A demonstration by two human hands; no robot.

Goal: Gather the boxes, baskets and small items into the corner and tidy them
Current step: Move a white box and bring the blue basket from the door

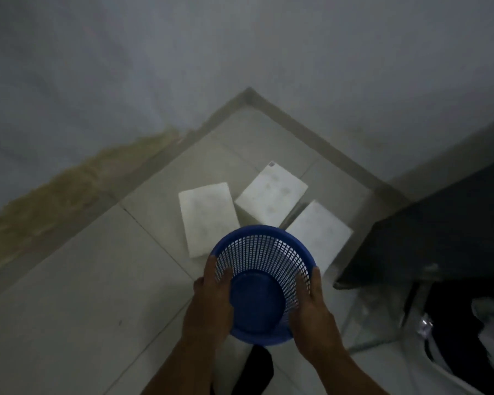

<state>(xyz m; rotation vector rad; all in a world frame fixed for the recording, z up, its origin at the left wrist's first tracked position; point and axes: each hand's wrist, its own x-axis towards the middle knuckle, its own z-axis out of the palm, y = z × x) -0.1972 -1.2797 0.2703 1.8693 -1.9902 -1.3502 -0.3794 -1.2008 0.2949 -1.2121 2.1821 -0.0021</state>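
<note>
A round blue mesh basket [261,283] is held above the tiled floor, its mouth facing up and nothing visible inside. My left hand [211,300] grips its left rim, thumb inside the mesh. My right hand [311,306] grips the right rim in the same way. Beyond the basket, three white boxes lie flat on the floor near the room's corner: one on the left [208,218], one in the middle [271,195], one on the right [320,232], partly hidden by the basket.
Two grey walls meet at the corner [248,92] with a skirting strip along the floor. A dark piece of furniture [439,235] stands on the right. Dark and white cloth [468,337] lies at the lower right. A brownish stain [69,189] runs along the left wall.
</note>
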